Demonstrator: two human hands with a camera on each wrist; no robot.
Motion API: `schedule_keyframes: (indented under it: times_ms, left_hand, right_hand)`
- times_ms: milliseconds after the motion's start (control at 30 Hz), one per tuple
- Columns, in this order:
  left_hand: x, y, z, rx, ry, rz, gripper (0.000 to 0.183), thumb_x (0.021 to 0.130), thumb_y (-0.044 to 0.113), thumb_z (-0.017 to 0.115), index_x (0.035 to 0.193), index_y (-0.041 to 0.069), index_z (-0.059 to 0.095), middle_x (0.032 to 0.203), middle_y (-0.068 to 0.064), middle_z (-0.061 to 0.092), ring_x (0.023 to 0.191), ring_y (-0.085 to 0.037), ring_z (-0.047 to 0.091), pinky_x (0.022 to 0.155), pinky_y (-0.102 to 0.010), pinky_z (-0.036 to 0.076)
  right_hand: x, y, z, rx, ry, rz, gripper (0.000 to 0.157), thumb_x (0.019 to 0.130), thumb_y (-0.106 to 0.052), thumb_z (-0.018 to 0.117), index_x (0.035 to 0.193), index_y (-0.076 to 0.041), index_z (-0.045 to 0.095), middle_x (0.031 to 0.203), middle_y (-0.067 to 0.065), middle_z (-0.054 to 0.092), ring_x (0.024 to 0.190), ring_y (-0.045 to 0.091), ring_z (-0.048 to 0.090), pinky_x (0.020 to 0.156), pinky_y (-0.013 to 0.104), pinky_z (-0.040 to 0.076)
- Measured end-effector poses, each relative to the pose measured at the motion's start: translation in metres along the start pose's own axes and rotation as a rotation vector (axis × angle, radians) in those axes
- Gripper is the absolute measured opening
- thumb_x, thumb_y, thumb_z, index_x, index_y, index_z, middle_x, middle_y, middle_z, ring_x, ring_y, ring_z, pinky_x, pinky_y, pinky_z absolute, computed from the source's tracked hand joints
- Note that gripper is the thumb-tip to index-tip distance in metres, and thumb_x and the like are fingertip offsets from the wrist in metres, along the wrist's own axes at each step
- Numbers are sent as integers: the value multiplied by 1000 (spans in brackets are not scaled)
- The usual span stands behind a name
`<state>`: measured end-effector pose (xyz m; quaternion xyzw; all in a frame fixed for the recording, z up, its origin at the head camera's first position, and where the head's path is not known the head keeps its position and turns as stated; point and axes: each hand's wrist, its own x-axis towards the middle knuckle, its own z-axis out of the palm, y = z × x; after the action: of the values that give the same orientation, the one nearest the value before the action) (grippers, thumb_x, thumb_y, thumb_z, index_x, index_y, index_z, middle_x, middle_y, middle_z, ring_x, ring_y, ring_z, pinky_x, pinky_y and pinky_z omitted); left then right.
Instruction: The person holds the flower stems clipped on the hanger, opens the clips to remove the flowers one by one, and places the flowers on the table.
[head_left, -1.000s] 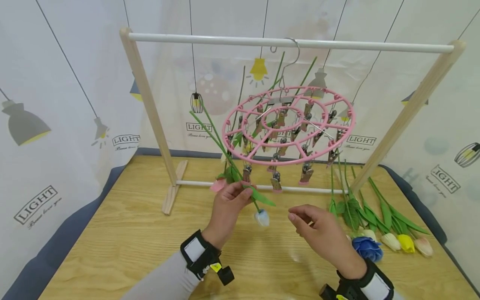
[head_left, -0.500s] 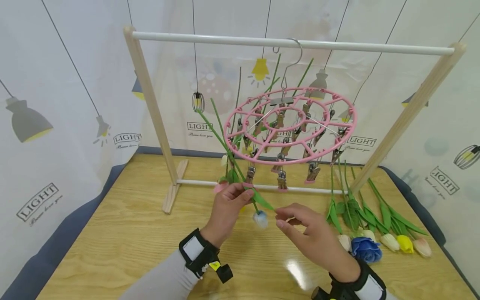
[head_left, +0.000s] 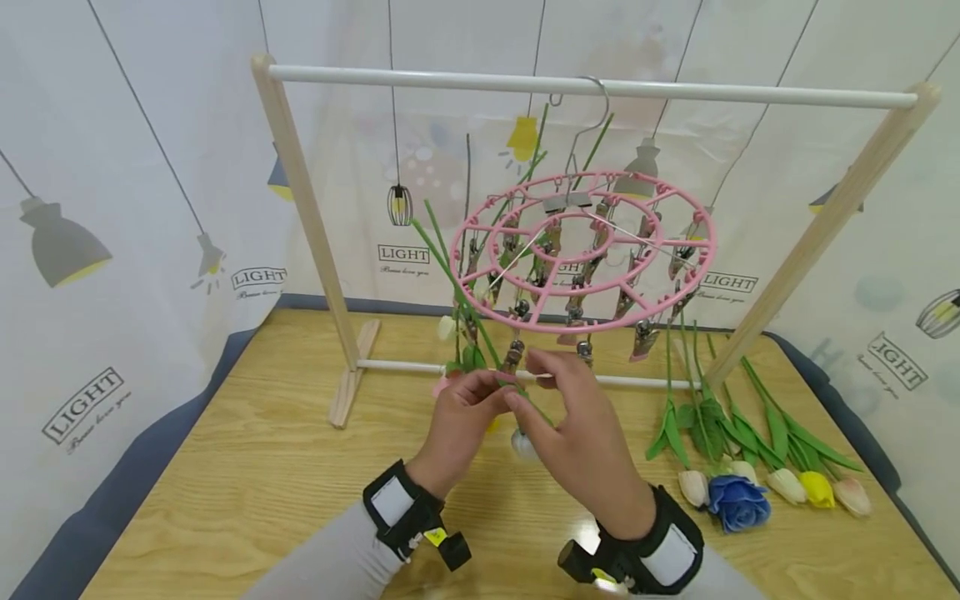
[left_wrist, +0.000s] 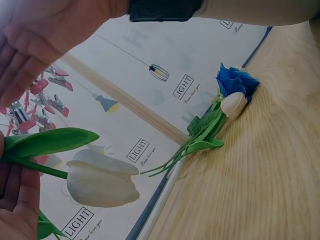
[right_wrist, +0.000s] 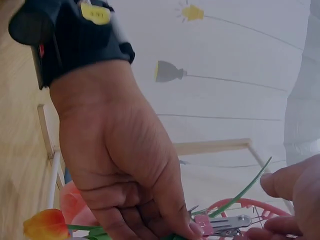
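My left hand [head_left: 465, 425] pinches the green stem of a white tulip [left_wrist: 102, 180], its bloom hanging down and its stem slanting up to the left. A metal clip [head_left: 514, 354] with a pink tip hangs at those fingertips; in the right wrist view the pink tip [right_wrist: 202, 225] lies against the left thumb. Whether the stem sits inside the clip is hidden. My right hand [head_left: 585, 425] is beside the clip, thumb and forefinger apart, thumb near the left fingertips. The clip hangs from a round pink drying rack [head_left: 555, 275] with several other clips.
The rack hooks over a white rail [head_left: 450, 80] on a wooden stand [head_left: 303, 208]. Flowers hang behind the left hand, among them an orange-yellow tulip [right_wrist: 45, 225] and a pink flower [right_wrist: 75, 202]. On the table's right lie a blue rose [head_left: 738, 502] and several tulips [head_left: 817, 490].
My right hand has moved left and up to the clip beside my left hand. My left hand keeps its pinch on the tulip stem. The pink rack has turned slightly.
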<state>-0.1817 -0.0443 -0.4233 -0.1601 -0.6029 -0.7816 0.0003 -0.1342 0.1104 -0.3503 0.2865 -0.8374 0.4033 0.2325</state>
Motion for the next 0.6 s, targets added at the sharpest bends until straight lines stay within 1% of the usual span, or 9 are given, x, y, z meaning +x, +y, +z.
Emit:
schedule_keyframes:
  times_ms: [67,133,167,267,300,367,433,600]
  left_hand:
    - [0,1,0,11,-9,-1,25,88,26,63,102,6,64,93,-2,67,92,-28,59,86,-43,52]
    - [0,1,0,36,-5,2,25,88,28,64,101,6,64,91,-2,66,89,-27,60,80,-40,53]
    - [0,2,1,53,0,0,25,88,29,64,101,7,65,90,-2,66,87,-26,59,76,-37,53]
    - [-1,3,1,106,10,-14,27,86,34,66,98,10,66,85,-1,65,81,-23,58,65,-30,47]
    - [-1,4,2,120,9,-16,28,86,34,66,98,9,66,85,-1,65,80,-22,58,63,-30,45]
    - [-1,4,2,140,-2,-19,28,86,34,66,98,10,67,85,-2,66,80,-22,58,63,-29,45]
    - [-1,4,2,150,-14,-14,27,86,33,66,99,9,67,86,-2,67,81,-23,58,62,-29,45]
    - [-1,2,2,160,-36,0,25,86,35,65,99,13,67,90,-2,68,79,-25,56,62,-29,45]
  right_hand:
    - [6,2,2,21,4,77,52,90,-35,61,132,-9,47,122,5,53,111,11,47,91,34,49]
    - [12,4,2,73,0,142,52,89,-37,61,131,-9,48,119,4,54,109,12,49,90,35,50]
    - [14,5,2,102,0,172,51,88,-36,61,129,-9,49,118,4,54,107,12,50,90,36,51]
    - [20,2,-1,177,4,229,45,88,-29,64,126,-8,52,113,7,56,101,15,54,87,40,52]
    - [22,0,-2,196,4,244,44,88,-27,64,125,-7,53,111,8,57,99,15,55,86,40,52]
    - [24,-3,-5,228,5,281,40,88,-25,64,123,-8,55,107,9,60,96,15,57,84,40,53]
    - [25,-1,-7,278,12,312,37,88,-27,64,120,-9,59,102,8,63,92,14,59,81,37,54]
    - [23,29,1,407,52,355,32,83,-37,68,111,-20,65,96,5,65,88,17,62,74,29,54]
